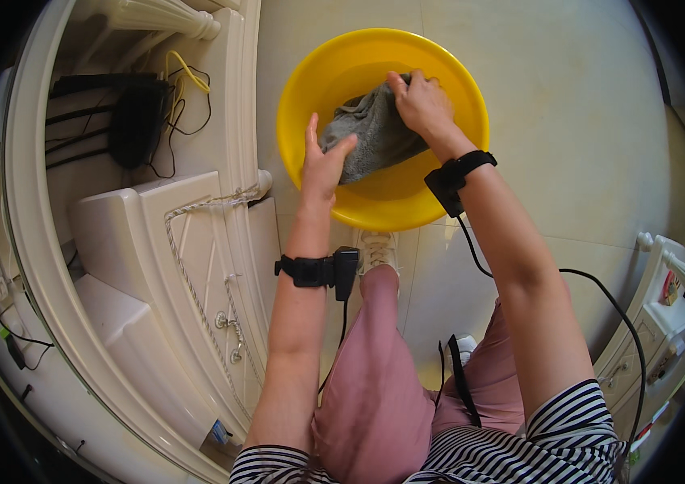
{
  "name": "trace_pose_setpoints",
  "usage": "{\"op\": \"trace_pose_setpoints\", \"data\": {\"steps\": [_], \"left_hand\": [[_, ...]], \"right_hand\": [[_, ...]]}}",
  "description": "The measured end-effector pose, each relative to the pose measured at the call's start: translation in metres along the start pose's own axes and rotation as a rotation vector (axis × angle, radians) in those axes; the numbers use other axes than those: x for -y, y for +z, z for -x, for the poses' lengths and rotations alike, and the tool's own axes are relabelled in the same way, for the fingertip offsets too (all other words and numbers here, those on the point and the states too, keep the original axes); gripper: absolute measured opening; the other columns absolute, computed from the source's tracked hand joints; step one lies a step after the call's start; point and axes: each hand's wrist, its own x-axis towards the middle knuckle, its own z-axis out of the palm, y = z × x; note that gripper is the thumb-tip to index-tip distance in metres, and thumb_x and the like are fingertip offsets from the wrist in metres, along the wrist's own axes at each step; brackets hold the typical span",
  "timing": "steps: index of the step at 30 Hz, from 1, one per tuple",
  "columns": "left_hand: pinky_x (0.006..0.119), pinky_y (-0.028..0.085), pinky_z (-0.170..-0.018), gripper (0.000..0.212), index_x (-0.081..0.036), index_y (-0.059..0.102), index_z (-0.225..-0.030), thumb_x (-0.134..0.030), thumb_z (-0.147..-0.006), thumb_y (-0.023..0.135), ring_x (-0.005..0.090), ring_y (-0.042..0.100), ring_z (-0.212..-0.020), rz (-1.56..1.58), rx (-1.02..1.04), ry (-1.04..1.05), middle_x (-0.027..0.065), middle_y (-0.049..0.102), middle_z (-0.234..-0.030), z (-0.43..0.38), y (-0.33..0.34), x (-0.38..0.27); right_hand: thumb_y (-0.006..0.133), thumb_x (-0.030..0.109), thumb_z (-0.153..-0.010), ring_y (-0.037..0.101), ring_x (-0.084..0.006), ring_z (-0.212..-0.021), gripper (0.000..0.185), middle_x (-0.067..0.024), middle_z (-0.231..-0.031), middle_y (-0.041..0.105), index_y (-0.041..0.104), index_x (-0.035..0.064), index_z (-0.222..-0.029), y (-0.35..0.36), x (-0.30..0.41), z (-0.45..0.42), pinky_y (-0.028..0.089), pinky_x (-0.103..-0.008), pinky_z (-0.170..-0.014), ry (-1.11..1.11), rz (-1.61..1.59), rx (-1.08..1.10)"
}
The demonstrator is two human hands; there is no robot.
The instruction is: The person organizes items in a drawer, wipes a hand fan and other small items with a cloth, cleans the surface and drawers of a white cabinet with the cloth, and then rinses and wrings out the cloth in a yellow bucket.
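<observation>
A yellow plastic basin (471,100) stands on the tiled floor before me, with a grey cloth (373,136) bunched inside it. My right hand (424,103) grips the cloth's upper right end, thumb on top and fingers curled over. At the cloth's left end is my left hand (323,163), its thumb and fingers spread apart around the fabric's edge. Whether the left palm presses on the cloth cannot be made out. Shallow water seems to lie at the bottom of the basin.
Along the left runs a white cabinet (185,242) with a rope and metal handles. A black router (137,121) and cables sit on its shelf. Black straps with boxes (345,272) circle both forearms, trailing cables. My shoe (377,248) touches the floor near the basin. Another white cabinet (639,339) stands at right.
</observation>
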Motion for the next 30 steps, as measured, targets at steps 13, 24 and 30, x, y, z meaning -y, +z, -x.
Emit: {"op": "trace_pose_setpoints", "data": {"steps": [13,24,30], "left_hand": [[0.062,0.023,-0.112,0.107,-0.029,0.021,-0.155,-0.048,-0.068,0.081,0.0506,0.016,-0.142,-1.522,0.626,0.0,0.0162,0.002,-0.162,-0.016,0.017,0.015],[0.038,0.046,-0.097,0.059,-0.017,0.065,-0.123,-0.045,-0.072,0.077,0.0302,0.055,-0.12,-1.033,0.682,0.137,0.0141,0.053,-0.138,-0.039,-0.036,0.065],[0.04,0.045,-0.1,0.076,-0.02,0.055,-0.135,-0.045,-0.067,0.081,0.0314,0.054,-0.12,-1.337,0.64,0.043,0.0143,0.057,-0.126,-0.003,-0.014,-0.01]], "right_hand": [[0.079,0.048,-0.074,0.009,-0.0435,-0.146,0.117,-0.0178,-0.161,-0.004,-0.001,0.0233,-0.156,0.04,-0.014,0.04,0.035,-0.0727,-0.095,-0.318,0.668,0.334],[0.067,0.041,-0.084,0.023,-0.0442,-0.142,0.089,-0.0209,-0.16,0.01,0.02,0.0148,-0.154,0.047,-0.002,0.062,0.05,-0.0628,-0.083,-0.516,1.302,0.464],[0.069,0.039,-0.081,0.063,-0.0301,-0.096,0.051,-0.0105,-0.105,0.063,0.061,0.0082,-0.121,0.016,0.033,0.068,0.055,-0.0508,-0.069,-0.55,1.481,0.683]]}}
